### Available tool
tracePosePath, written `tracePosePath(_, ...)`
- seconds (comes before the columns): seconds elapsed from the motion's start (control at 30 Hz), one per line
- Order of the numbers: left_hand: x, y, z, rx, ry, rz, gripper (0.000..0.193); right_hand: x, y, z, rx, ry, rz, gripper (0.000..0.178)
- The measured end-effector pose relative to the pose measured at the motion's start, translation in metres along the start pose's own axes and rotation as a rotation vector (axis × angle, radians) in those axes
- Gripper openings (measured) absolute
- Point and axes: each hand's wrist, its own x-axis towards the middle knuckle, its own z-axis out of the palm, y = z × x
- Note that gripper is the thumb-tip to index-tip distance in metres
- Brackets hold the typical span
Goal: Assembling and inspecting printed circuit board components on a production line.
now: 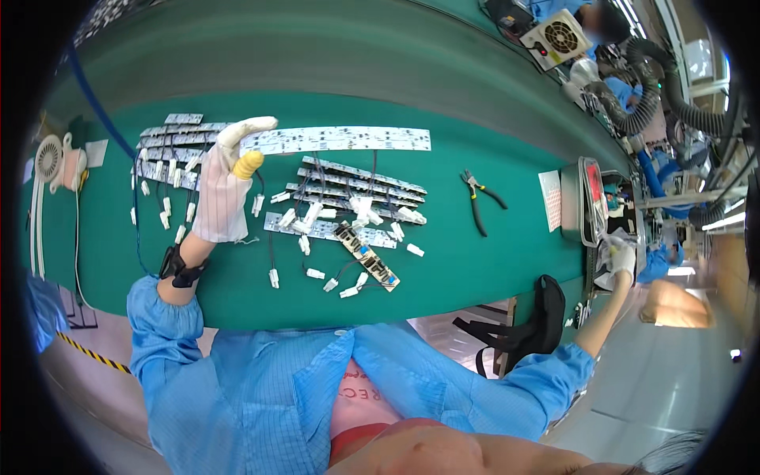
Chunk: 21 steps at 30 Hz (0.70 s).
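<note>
Red-lettered pink shirt [362,402]; left fingers [248,164] hold white strip [348,139].

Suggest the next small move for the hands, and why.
Probably bring the right hand toward the free right end of the white strip: the left hand grips only its left end, while the right hand is far off at the green table's right edge.

At far left we see a small fan [50,158], at lower left yellow-and-black tape [93,354], at upper right corrugated hoses [697,117].
</note>
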Motion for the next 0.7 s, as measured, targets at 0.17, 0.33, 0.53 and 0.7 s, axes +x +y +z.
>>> tracePosePath(0.17, -0.006, 0.006, 0.013, -0.302, -0.128, -0.152, 0.035, -0.067, -0.156, 0.058, 0.443, 0.019, -0.066, 0.040)
tracePosePath(0.33, -0.017, -0.007, 0.034, -0.163, -0.270, -0.135, 0.026, -0.120, -0.242, 0.151, 0.505, -0.367, -0.348, 0.030)
tracePosePath(0.53, -0.019, -0.012, 0.039, 0.039, -0.254, -0.023, 0.025, -0.119, -0.275, 0.216, 0.181, -0.516, -0.661, 0.026)
tracePosePath(0.7, -0.021, -0.008, 0.036, 0.016, -0.249, -0.021, 0.026, -0.100, -0.264, 0.224, 0.122, -0.481, -0.786, 0.023)
